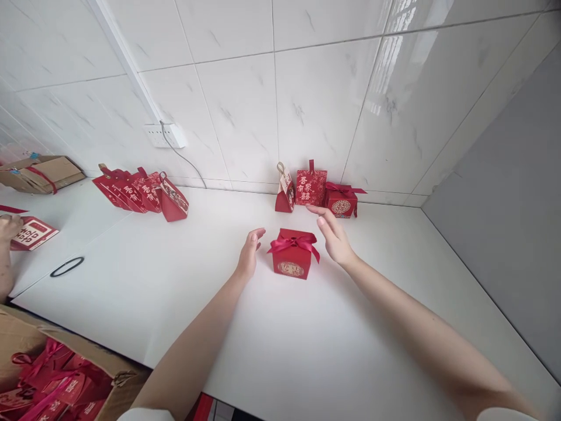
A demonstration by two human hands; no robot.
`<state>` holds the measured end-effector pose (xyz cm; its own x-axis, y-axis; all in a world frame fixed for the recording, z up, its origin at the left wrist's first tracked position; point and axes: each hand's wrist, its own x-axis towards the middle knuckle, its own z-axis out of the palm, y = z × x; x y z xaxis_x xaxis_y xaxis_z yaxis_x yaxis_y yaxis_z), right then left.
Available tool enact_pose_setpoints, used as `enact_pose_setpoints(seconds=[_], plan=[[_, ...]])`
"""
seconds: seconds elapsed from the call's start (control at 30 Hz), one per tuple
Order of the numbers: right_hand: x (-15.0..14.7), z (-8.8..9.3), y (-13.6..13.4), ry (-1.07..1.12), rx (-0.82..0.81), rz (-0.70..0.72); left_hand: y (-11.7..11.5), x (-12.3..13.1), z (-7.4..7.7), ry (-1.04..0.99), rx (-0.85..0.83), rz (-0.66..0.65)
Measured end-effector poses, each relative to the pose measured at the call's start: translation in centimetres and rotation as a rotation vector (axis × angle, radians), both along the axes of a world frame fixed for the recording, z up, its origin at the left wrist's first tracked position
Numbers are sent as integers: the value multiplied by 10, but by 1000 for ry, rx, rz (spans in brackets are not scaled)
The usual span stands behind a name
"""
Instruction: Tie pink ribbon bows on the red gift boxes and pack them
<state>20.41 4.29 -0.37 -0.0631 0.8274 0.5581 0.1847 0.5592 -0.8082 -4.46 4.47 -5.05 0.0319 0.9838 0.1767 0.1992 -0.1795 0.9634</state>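
A small red gift box [291, 257] with a red ribbon bow on top stands on the white table [307, 333]. My left hand [249, 252] is just left of the box, fingers stretched out, apart from it. My right hand [333, 233] hovers just right of the box, fingers spread, holding nothing. Behind them, by the wall, stand three more red boxes: a triangular one [284, 192], a square one with gold characters [311, 187] and one with a bow [342, 202].
A row of red triangular boxes [142, 193] leans at the wall on the left. A black ring [66, 266] lies on the table. A cardboard carton [65, 380] holds several red boxes at bottom left. Another person's hand [7, 229] touches a red card [33, 233].
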Motion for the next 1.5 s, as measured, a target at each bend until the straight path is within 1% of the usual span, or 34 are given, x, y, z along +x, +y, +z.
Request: enact_pose_setpoints(seconds=[0.03,0.1,0.17,0.2,0.23,0.33,0.43,0.5,0.63,0.7,0.73,0.83,0.87,0.9,1.0,1.03,1.07,1.1,1.2,1.23,1.27,1.3,1.37,1.43,1.5], plan=[[-4,-4,-6,92,-64,-53,-2,2,2,-15,-3,-12],[-10,-17,-15,206,-190,-125,-7,5,10,38,12,16],[-14,-32,-20,243,-275,-146,-14,7,20,167,14,74],[-14,-39,-21,245,-305,-135,-18,7,26,244,-8,80],[-14,-46,-22,240,-333,-111,-22,6,32,317,-52,62],[-13,-61,-23,236,-366,-27,-34,1,48,456,-221,-106],[-14,-65,-24,272,-356,12,-44,-2,58,443,-299,-215],[-15,-64,-27,287,-361,34,-48,-3,62,418,-318,-233],[-16,-62,-34,280,-364,141,-49,-1,64,431,-338,-233],[-16,-61,-38,239,-336,154,-48,0,64,427,-359,-242],[-16,-60,-39,218,-306,128,-46,0,64,412,-346,-230],[-16,-56,-41,239,-188,-30,-43,0,66,339,-227,-141],[-16,-54,-41,267,-167,-67,-42,0,66,310,-199,-147],[-16,-53,-40,296,-162,-84,-42,1,67,282,-193,-194],[-14,-52,-36,314,-196,-60,-42,3,65,221,-237,-444],[-14,-53,-36,307,-204,-46,-41,4,63,211,-249,-482],[-13,-53,-35,306,-209,-35,-40,5,60,211,-252,-462],[-13,-54,-35,309,-217,-28,-38,6,56,221,-244,-388],[-13,-56,-36,355,-268,-49,-30,5,42,286,-183,-60],[-13,-56,-36,373,-284,-72,-27,4,39,302,-161,12],[-12,-55,-36,383,-300,-92,-25,2,37,302,-151,39],[-12,-54,-36,384,-320,-95,-24,1,37,284,-156,24],[-10,-51,-34,359,-390,-54,-24,0,39,216,-189,-79],[-7,-47,-32,310,-480,30,-28,2,44,157,-216,-177],[-5,-42,-32,281,-547,116,-33,5,49,116,-226,-232]])
